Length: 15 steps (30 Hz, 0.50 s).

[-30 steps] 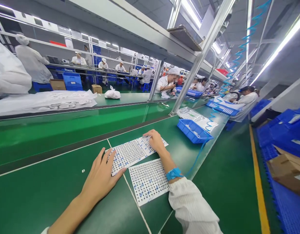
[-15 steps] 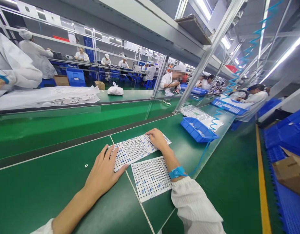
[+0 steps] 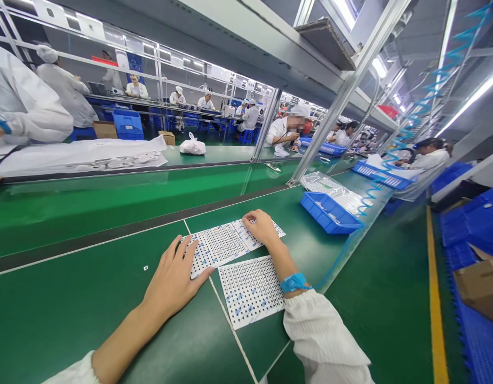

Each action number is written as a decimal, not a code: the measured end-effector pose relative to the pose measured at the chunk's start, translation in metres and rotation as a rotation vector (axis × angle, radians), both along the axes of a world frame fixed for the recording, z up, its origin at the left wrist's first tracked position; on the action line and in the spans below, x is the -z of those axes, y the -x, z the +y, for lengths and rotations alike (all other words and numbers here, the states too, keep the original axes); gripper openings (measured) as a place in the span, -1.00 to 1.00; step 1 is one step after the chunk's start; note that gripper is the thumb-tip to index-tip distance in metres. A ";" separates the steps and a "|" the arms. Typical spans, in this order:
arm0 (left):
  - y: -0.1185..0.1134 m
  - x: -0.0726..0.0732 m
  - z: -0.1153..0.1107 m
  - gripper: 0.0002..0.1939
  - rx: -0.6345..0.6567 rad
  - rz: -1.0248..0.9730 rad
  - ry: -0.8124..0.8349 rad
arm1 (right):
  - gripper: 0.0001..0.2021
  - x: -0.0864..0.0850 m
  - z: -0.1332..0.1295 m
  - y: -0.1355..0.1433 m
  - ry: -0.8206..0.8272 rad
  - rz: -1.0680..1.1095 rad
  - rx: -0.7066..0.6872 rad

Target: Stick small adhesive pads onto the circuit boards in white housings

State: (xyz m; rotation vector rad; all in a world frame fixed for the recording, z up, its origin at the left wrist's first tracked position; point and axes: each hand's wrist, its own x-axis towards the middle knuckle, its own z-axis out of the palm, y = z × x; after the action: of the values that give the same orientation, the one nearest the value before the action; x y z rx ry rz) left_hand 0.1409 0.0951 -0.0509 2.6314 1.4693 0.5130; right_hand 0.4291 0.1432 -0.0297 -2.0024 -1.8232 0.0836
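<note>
With my left hand (image 3: 171, 280) spread wide, I'd steady the upper perforated sheet (image 3: 218, 246) at nine o'clock; at two o'clock, I can't tell my right hand's (image 3: 263, 228) grip.

Single close head-worn view, forward and down across the green bench (image 3: 70, 314)

Left of the bare left hand (image 3: 172, 280), the smooth green tabletop (image 3: 70, 314) lies open — only a tiny white square piece (image 3: 146, 268) sits there. The bare right forearm (image 3: 284, 261) bars the right edge of the lower white dotted sheet (image 3: 250, 293). Bare green separates the right hand (image 3: 263, 228) from the rectangular blue plastic tray (image 3: 330, 221) — an obstacle, with a slanting silver metal post (image 3: 332, 117) rising beyond.
</note>
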 end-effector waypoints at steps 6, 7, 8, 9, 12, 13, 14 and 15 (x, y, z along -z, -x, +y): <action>0.000 -0.001 -0.001 -0.20 0.002 0.000 0.000 | -0.79 -0.001 0.002 0.005 0.028 -0.048 0.073; 0.000 -0.001 -0.001 -0.20 0.003 -0.002 0.001 | -0.79 -0.001 0.002 0.006 0.027 -0.053 0.080; 0.000 -0.001 -0.001 -0.20 0.002 -0.005 0.002 | -0.80 -0.001 0.003 0.007 0.026 -0.056 0.083; 0.000 -0.001 -0.001 -0.20 0.001 -0.009 0.004 | -0.80 -0.001 0.003 0.007 0.023 -0.056 0.083; 0.000 0.000 -0.001 -0.20 0.003 -0.034 0.018 | -0.79 0.001 0.004 0.008 0.011 -0.035 0.063; -0.001 0.000 -0.001 -0.20 0.004 -0.043 0.023 | -0.78 0.002 0.004 0.008 0.005 -0.021 0.056; -0.001 0.000 -0.001 -0.21 0.006 -0.049 0.025 | -0.78 0.003 0.004 0.007 0.000 -0.003 0.050; -0.001 0.000 -0.001 -0.21 0.006 -0.054 0.026 | -0.78 0.004 0.004 0.006 -0.005 0.018 0.046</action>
State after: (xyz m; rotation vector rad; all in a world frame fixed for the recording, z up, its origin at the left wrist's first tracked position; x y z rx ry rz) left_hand 0.1416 0.0940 -0.0505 2.5806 1.4417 0.5568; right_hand 0.4230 0.1471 -0.0340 -2.0326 -1.7634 0.0825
